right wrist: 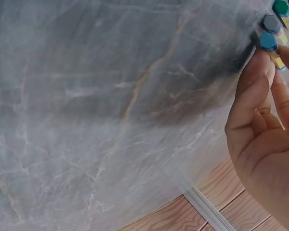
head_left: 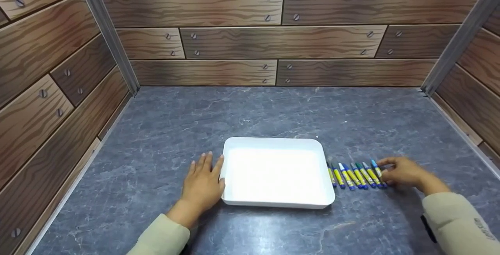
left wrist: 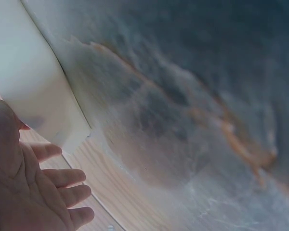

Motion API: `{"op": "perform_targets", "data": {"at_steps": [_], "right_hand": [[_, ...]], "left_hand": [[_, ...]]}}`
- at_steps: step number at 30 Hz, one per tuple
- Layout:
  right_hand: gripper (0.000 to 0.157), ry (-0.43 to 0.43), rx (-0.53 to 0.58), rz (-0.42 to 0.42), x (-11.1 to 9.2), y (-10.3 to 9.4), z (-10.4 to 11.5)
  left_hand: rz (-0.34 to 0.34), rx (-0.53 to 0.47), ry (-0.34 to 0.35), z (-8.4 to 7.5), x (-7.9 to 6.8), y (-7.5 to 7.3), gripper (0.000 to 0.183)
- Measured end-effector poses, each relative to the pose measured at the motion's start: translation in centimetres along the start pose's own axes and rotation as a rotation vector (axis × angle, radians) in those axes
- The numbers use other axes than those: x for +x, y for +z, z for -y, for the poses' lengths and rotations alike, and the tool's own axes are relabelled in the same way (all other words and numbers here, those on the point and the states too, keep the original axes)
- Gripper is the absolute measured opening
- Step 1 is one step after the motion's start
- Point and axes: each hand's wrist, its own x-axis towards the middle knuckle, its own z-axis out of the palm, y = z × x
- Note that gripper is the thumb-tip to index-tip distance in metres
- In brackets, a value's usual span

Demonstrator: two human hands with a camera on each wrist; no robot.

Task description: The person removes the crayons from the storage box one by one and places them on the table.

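In the head view a white rectangular tray [head_left: 278,171] stands on the dark marbled table. My left hand [head_left: 204,182] lies with straight, spread fingers against its left side. That hand [left wrist: 31,187] is seen palm-on in the left wrist view, beside the tray's wall [left wrist: 43,86]. Right of the tray several crayons with yellow wrappers and blue ends [head_left: 357,175] lie side by side. At the right end of this row, my right hand [head_left: 404,172] pinches the light-blue crayon [right wrist: 268,41] between thumb and fingers. Grey [right wrist: 271,23] and green [right wrist: 281,7] crayons lie close by.
Wood-plank-patterned panels enclose the table at the back [head_left: 279,42], left [head_left: 50,75] and right [head_left: 474,91]. Grey metal strips [head_left: 113,40] run up the back corners. Marbled tabletop [head_left: 254,110] stretches behind the tray.
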Motion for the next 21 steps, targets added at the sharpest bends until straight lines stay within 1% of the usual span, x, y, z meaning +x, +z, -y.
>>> {"op": "perform_targets", "data": {"at_steps": [5, 9, 13, 17, 19, 21], "right_hand": [[0.061, -0.009, 0.044, -0.018, -0.1, 0.5, -0.2], [0.06, -0.012, 0.049, -0.023, -0.2, 0.5, -0.1], [0.058, -0.03, -0.009, -0.022, -0.4, -0.2, 0.6], [0.053, -0.108, -0.069, -0.054, -0.3, -1.4, 2.5], [0.053, -0.151, -0.1, -0.08, -0.2, -2.0, 4.0], [0.053, -0.192, -0.154, -0.119, -0.1, -2.5, 5.9]], "left_hand": [[-0.007, 0.006, 0.007, 0.0, -0.1, 0.0, 0.057], [-0.008, 0.009, 0.005, 0.0, 0.0, -0.2, 0.057], [0.004, 0.013, 0.003, 0.0, 0.0, -0.3, 0.057], [0.012, 0.02, 0.007, 0.2, 0.0, -0.5, 0.057], [0.013, 0.025, 0.012, 0.4, -0.1, -0.6, 0.057], [0.014, 0.031, 0.014, 0.5, 0.0, -1.0, 0.057]]}}
